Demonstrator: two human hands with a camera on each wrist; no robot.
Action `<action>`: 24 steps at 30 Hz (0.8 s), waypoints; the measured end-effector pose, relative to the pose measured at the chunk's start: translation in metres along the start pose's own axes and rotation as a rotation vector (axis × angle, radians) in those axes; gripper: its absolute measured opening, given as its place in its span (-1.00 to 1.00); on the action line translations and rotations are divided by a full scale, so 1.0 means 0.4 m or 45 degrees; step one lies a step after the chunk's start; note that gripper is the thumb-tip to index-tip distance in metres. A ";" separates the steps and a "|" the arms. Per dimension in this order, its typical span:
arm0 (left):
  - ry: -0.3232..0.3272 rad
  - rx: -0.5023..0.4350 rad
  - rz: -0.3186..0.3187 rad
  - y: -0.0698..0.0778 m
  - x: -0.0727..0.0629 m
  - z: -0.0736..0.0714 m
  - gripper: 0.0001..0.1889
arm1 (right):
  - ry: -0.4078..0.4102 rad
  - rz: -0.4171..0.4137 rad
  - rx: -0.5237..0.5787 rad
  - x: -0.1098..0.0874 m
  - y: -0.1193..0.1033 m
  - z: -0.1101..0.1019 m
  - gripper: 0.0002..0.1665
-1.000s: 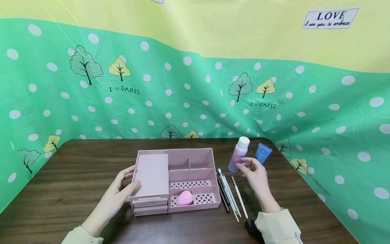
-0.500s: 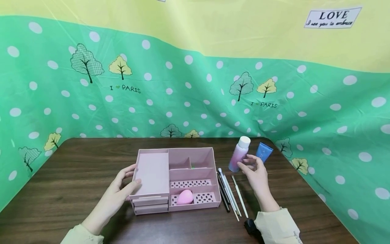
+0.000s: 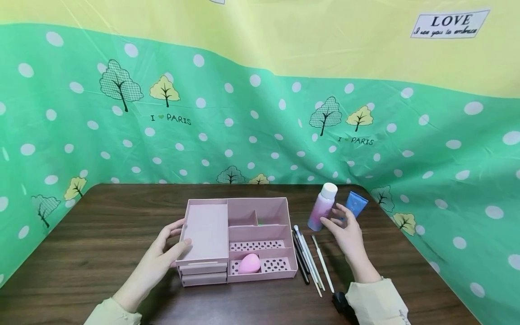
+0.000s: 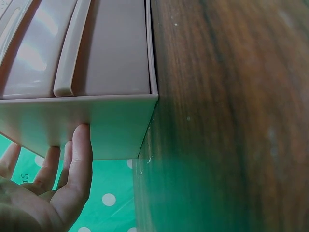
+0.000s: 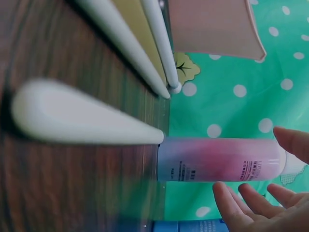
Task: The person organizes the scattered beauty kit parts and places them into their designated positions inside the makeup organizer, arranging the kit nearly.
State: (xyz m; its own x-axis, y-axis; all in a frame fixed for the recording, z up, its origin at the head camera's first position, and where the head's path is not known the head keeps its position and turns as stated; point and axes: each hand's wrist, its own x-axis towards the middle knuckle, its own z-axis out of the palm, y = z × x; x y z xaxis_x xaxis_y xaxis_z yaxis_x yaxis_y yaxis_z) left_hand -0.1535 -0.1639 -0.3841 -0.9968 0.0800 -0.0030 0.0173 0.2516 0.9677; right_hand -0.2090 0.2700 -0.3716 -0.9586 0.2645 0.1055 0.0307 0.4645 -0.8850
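Left hand [image 3: 157, 261]: at the left side of the pink organizer [image 3: 207, 230]. Thumb over the top rim, other fingertips against the outer wall; the edge is held between them, lightly. Two drawer fronts [image 3: 203, 277] lie to the thumb's right, on the side nearer the wearer. Farther right of that thumb: a pink sponge [image 3: 249, 263], in the left cell of the organizer's front row.

Right hand [image 3: 350, 234]: thumb and fingers apart, spread about a pink-and-blue bottle [image 3: 321, 212] with a white cap. Bottle stands upright on the table [image 3: 101, 234], just left of the fingers. Right wrist view: thumb to one side near the cap, fingers on the other, a gap between fingers and bottle. Thumb contact: cannot tell.

Blue tube [image 3: 355, 204] just beyond the right fingers, partly hidden by them. Lone pale brush [image 3: 322, 264] left of that hand, nearer the wearer; more brushes [image 3: 309, 259] farther left, beside the organizer. Dotted green cloth [image 3: 252, 158] hangs beyond both hands.
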 end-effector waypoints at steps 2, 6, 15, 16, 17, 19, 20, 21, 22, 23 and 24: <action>0.002 0.000 -0.001 0.001 0.000 0.001 -0.40 | -0.033 -0.002 0.008 0.005 0.002 -0.001 -0.02; 0.003 -0.001 0.006 0.002 0.000 0.001 -0.40 | -0.067 -0.022 0.011 0.019 0.002 0.000 0.03; 0.000 -0.017 0.011 0.002 0.000 0.001 -0.40 | -0.102 -0.033 0.002 0.056 -0.013 0.004 0.05; 0.001 -0.012 0.008 0.002 0.000 0.001 -0.40 | -0.101 -0.035 0.003 0.059 -0.016 0.005 0.04; 0.001 -0.006 0.005 0.001 -0.001 0.001 -0.40 | -0.099 -0.038 0.000 0.063 -0.020 0.005 0.04; -0.001 0.007 0.003 0.000 -0.001 0.000 -0.39 | -0.097 -0.044 -0.007 0.070 -0.026 0.006 0.02; -0.002 0.010 0.003 -0.001 -0.001 0.000 -0.39 | -0.099 -0.049 -0.009 0.073 -0.029 0.006 0.02; -0.001 0.010 -0.002 -0.001 -0.001 0.000 -0.39 | -0.098 -0.053 -0.014 0.075 -0.033 0.006 0.00; -0.001 0.011 -0.008 -0.002 -0.001 0.000 -0.39 | -0.095 -0.056 -0.024 0.078 -0.035 0.007 -0.01; -0.002 0.011 -0.007 -0.002 -0.001 0.000 -0.38 | -0.091 -0.059 -0.035 0.080 -0.038 0.008 -0.03; -0.004 0.010 -0.006 -0.002 0.000 0.000 -0.38 | -0.086 -0.064 -0.048 0.083 -0.040 0.009 -0.04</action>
State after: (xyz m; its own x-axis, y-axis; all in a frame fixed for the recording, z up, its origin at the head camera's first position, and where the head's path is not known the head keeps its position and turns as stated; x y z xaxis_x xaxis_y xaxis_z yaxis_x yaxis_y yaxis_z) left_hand -0.1534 -0.1641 -0.3851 -0.9966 0.0822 -0.0082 0.0135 0.2595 0.9657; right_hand -0.2425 0.2684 -0.3556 -0.9761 0.1827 0.1173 -0.0086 0.5076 -0.8615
